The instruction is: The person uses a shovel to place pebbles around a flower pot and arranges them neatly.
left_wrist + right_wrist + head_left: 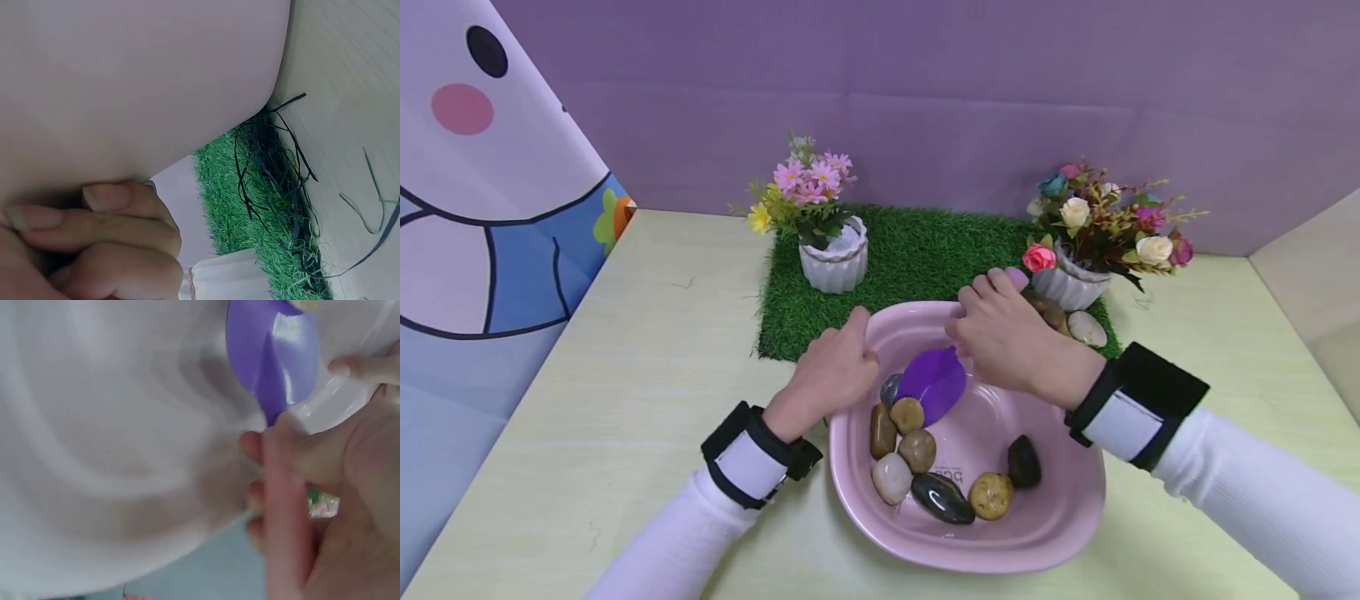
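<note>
A pink basin point(966, 560) stands on the table, its far part over the green turf mat. My left hand point(835, 371) grips the basin's left rim; the left wrist view shows its fingers point(119, 231) curled against the outer wall. My right hand point(1000, 329), above the far right rim, holds a toy shovel by its pink handle point(284, 519). The shovel's purple blade point(936, 379) reaches down into the basin's left side. A round tan stone point(907, 414) overlaps the blade's lower edge; whether it rests on the blade I cannot tell. Several stones, including a long black one point(942, 498), line the near side.
Behind the basin, the artificial turf mat point(925, 250) bears two white flowerpots, one at left point(835, 265) with pink and yellow flowers, one at right point(1070, 285) with roses. A white stone point(1087, 329) and brown ones lie by the right pot. A purple backdrop point(925, 108) rises behind.
</note>
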Available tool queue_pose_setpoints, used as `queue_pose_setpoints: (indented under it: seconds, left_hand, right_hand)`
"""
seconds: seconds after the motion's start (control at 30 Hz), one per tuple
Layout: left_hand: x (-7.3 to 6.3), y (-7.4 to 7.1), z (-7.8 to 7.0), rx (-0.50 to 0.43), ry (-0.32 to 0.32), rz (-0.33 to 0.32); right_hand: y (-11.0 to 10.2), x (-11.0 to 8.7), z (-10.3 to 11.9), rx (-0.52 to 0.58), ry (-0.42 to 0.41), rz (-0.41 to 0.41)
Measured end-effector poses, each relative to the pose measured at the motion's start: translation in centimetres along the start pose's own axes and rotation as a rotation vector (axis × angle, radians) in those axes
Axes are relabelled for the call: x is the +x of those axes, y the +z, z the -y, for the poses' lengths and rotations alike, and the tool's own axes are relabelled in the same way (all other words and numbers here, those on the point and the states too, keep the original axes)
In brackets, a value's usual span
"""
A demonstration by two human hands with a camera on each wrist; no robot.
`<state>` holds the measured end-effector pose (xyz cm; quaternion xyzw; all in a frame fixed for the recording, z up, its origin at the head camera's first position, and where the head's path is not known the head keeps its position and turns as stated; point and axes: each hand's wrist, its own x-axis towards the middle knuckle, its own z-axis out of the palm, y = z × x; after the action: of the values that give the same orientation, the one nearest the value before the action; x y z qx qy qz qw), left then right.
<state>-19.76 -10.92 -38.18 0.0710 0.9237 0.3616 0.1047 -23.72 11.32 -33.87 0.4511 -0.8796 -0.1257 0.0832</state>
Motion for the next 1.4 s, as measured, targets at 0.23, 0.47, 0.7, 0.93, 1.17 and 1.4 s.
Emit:
queue_pose_setpoints:
  seconds: [0.23,0.47,0.7,0.93,1.17,1.4]
  left_hand:
    - [0.1,0.0,0.2,-0.001,-0.012,0.002]
    - [0.0,0.0,0.1,-0.010,-0.018,0.000]
    - [0.1,-0.1,0.1,0.000,-0.007,-0.001]
    - [0.1,0.1,0.1,0.000,-0.003,-0.003]
    - [0.1,0.1,0.1,0.007,-0.005,-0.007]
    - [0.1,0.2,0.1,0.013,-0.005,-0.011]
  right_hand:
    - [0.7,1.6,-1.3,-0.047,-0.221,-0.063]
    - [0.6,1.4,-1.7,0.007,-0.295,-0.007]
    - [0.5,0.4,-2.0,0.062,-0.282,0.074]
    - [0.1,-1.0,-1.5,0.077,-0.203,0.208]
    - [-0.4,-2.7,-0.4,0.086,-0.069,0.364]
    - [-0.2,-3.5,0.4,0.068,-0.051,0.394]
